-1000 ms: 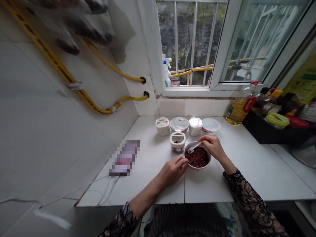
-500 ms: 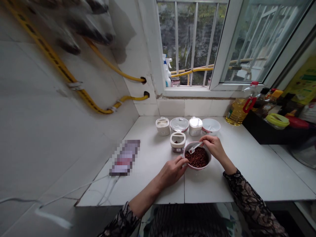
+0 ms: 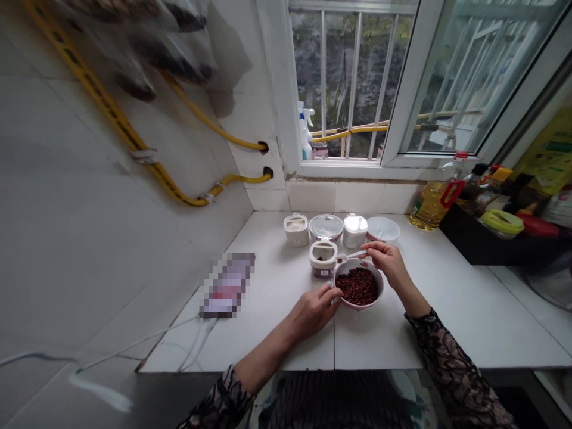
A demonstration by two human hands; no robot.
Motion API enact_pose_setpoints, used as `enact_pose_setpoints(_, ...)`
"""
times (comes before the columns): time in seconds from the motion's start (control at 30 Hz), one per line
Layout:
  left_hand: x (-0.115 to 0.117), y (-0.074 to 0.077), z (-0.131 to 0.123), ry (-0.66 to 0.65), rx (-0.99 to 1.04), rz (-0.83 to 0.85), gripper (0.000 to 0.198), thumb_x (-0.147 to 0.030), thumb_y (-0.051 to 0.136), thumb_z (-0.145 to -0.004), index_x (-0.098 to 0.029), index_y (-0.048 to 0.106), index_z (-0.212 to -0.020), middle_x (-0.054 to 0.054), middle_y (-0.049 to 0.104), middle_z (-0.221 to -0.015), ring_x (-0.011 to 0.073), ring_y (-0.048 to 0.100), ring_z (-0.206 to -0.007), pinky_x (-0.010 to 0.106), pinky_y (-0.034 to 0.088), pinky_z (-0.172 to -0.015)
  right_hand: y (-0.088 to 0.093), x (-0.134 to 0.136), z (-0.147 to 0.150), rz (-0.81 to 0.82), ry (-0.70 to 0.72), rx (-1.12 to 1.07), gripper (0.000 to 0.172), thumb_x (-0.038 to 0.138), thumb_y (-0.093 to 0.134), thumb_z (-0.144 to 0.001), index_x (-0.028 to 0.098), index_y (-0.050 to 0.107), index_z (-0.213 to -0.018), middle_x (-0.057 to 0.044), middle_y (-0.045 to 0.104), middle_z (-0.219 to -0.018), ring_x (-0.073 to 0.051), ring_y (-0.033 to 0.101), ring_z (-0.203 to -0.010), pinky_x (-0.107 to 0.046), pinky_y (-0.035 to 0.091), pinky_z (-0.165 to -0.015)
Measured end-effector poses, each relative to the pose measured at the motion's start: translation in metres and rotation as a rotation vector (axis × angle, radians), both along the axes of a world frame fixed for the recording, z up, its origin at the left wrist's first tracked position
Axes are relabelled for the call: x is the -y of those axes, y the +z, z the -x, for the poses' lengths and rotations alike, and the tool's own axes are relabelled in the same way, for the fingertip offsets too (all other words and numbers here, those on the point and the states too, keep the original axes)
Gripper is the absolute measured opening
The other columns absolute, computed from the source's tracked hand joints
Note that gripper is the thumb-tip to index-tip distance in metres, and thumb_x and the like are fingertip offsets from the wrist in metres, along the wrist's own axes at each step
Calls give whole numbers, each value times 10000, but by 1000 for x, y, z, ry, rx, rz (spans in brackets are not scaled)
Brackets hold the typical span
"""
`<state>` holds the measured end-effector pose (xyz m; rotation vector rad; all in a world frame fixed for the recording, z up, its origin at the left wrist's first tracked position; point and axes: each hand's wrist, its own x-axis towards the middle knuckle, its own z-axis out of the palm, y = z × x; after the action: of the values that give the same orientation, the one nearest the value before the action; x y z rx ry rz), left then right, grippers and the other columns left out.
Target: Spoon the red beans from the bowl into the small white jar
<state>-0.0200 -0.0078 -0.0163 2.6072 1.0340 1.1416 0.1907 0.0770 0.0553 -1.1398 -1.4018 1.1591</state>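
Note:
My left hand grips the near left rim of a bowl that holds dark red, coarse dried bits, perhaps peppercorns. Pinched in my right hand is a small white spoon, raised over the bowl's far rim with its scoop pointing left. A few dark bits lie in the scoop. Right by the scoop stands a seasoning jar with a pale flip lid and a little dark content.
Behind are two white jars, a covered bowl and another white bowl. An oil bottle and a dark rack of bottles stand right. At left lies a blurred-out phone-like object with a cable.
My right hand has lifted the spoon up from inside the bowl and leftward, toward the jar. My left hand stays on the bowl's rim.

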Motion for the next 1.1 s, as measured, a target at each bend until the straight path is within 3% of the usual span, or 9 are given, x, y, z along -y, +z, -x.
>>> enact_pose_setpoints(0.1,0,-1,0,6,0,8,161,-176,436,-968,-180,525,-1102,39,594,-868,107,595,-633,210,520,-598,1,4,11,-185,-45,54,271,384,573,-780,172,694,-899,-47,729,-739,-137,567,-513,-246,444,-460)
enact_pose_setpoints(0.17,0,-1,0,9,-5,2,163,-177,433,-968,-181,523,-1104,39,590,-866,108,593,-627,212,519,-592,-1,7,18,-374,-54,147,248,348,525,-857,185,689,-947,-55,739,-807,-176,651,-664,-286,518,-597)
enact_pose_setpoints(0.27,0,0,0,7,-12,-14,163,-175,423,-971,-175,517,-1104,39,587,-860,111,588,-614,216,517,-579,-5,9,24,-625,7,334,232,262,473,-910,200,690,-963,-72,746,-898,-207,689,-836,-327,531,-763)
enact_pose_setpoints(0.37,0,1,0,8,-22,-28,156,-178,420,-973,-172,509,-1101,42,589,-867,114,590,-618,218,516,-570,-6,10,23,-720,58,427,245,217,451,-924,205,691,-969,-78,747,-940,-210,694,-863,-325,531,-768)
enact_pose_setpoints(0.6,0,-1,0,12,-21,-19,150,-177,429,-970,-177,512,-1094,36,595,-878,103,586,-618,210,513,-583,-2,7,-4,-599,-91,340,194,228,500,-870,188,689,-851,-26,725,-704,-167,673,-620,-260,522,-581)
enact_pose_setpoints(0.9,1,3,0,10,-16,-22,144,-168,442,-962,-182,520,-1083,33,592,-878,102,587,-608,206,512,-580,-12,7,-7,-600,119,629,230,138,481,-822,202,702,-834,-43,735,-755,-184,677,-679,-280,493,-649)
enact_pose_setpoints(1.1,1,2,-1,6,-9,-26,139,-188,419,-983,-178,518,-1081,29,585,-863,95,568,-581,205,507,-565,-14,3,-9,-328,86,426,229,178,467,-771,191,696,-771,-21,712,-664,-178,668,-635,-271,498,-629)
